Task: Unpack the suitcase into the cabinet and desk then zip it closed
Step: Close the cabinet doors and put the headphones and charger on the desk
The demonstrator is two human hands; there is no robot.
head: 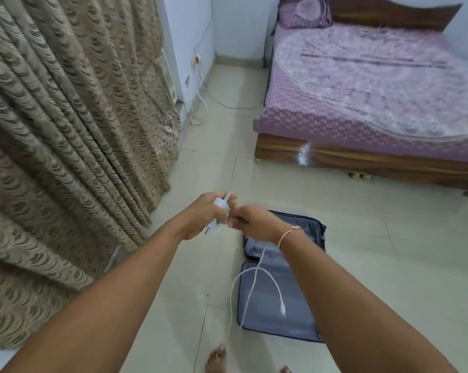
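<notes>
While the suitcase (278, 278) lies open flat on the pale tiled floor (389, 265), near the middle of the scene, both arms reach out above its far-left corner. Its grey-blue lining faces up in two halves, and nothing can be made out inside them apart from the fabric itself. Left of and above the case, the left hand (204, 216) is curled round a white charger (216, 219); metal prongs stick out of the plug's near end below the palm. The right hand (250, 223), with an orange thread band on its wrist, is clenched on the white cable (254, 275) just beside the charger, the two hands almost touching. From that grip the cable hangs down in loose loops over the near half of the case, and its free connector dangles to the right of the loops. The picture is blurred around the fingers, so how exactly they pinch the cord cannot be told.

Bare toes (216, 356) show at the near edge, just short of the suitcase. To the left hangs a heavy brown patterned curtain (65, 130), its hem pooling on the tiles. On the far right stands a wooden bed (362, 160) with a purple patterned cover and a matching pillow. At the far wall between curtain and bed, thin wires (200, 84) trail down to the floor.
</notes>
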